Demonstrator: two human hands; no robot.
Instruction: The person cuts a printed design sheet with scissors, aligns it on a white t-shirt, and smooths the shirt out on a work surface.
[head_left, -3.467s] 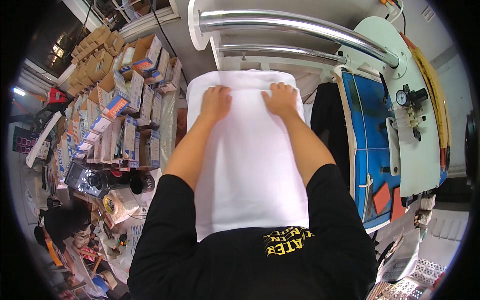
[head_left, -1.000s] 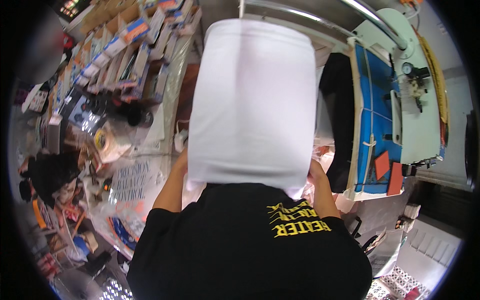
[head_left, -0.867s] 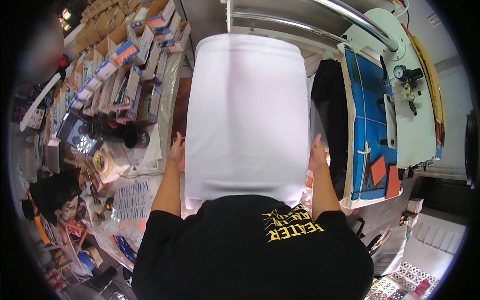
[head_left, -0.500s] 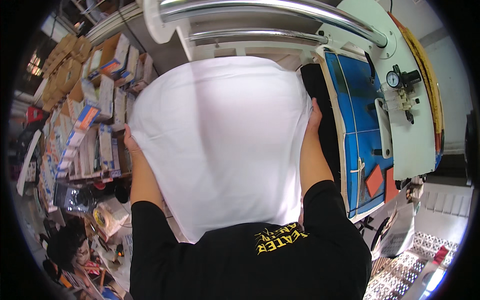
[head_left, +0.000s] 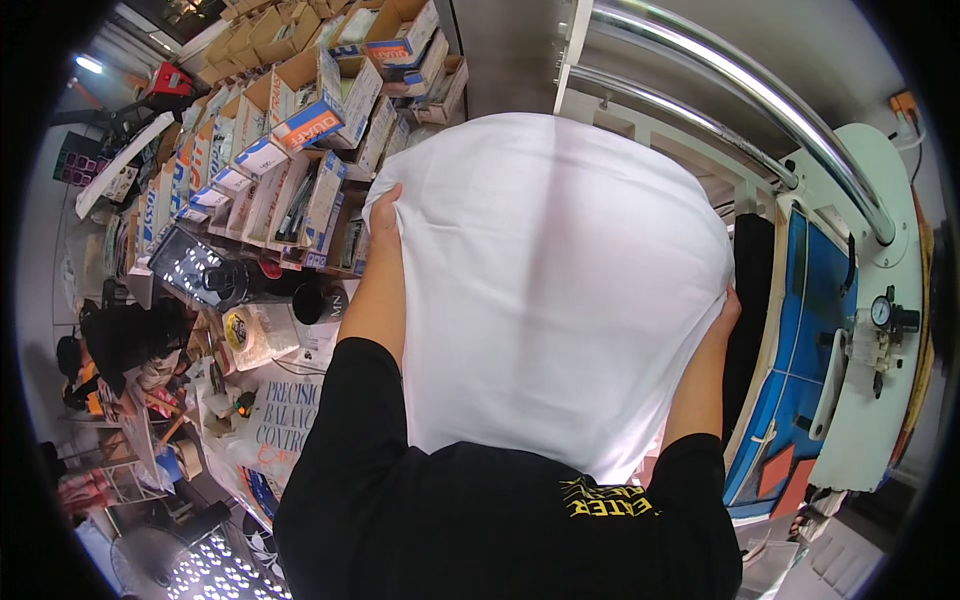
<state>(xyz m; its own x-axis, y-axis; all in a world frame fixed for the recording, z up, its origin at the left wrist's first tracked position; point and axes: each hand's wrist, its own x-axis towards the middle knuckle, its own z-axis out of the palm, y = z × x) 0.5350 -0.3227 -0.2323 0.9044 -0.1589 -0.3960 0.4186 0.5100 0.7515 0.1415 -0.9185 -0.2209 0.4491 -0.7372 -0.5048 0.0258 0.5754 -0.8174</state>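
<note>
A large white cloth (head_left: 560, 280) is spread in front of me, stretched between my two hands, with a soft vertical shadow down its middle. My left hand (head_left: 384, 212) grips its left edge, the thumb showing outside and the other fingers hidden behind the cloth. On the opposite edge my right hand (head_left: 730, 308) holds on in the same way, its fingers mostly out of sight. The cloth's lower part hangs down to my black shirt. What lies beneath or behind it is covered.
On the left stand cardboard boxes (head_left: 310, 120) packed with flat items. A chrome bar (head_left: 750, 90) of a white machine crosses the upper right. Beside my right arm are a black pad (head_left: 750, 320), a blue panel (head_left: 800, 300) and a pressure gauge (head_left: 881, 312). Someone in dark clothing (head_left: 135, 335) is at lower left.
My view has turned to the left, so the machine and boxes appear shifted right. Both hands keep hold of the white cloth, which remains stretched between them.
</note>
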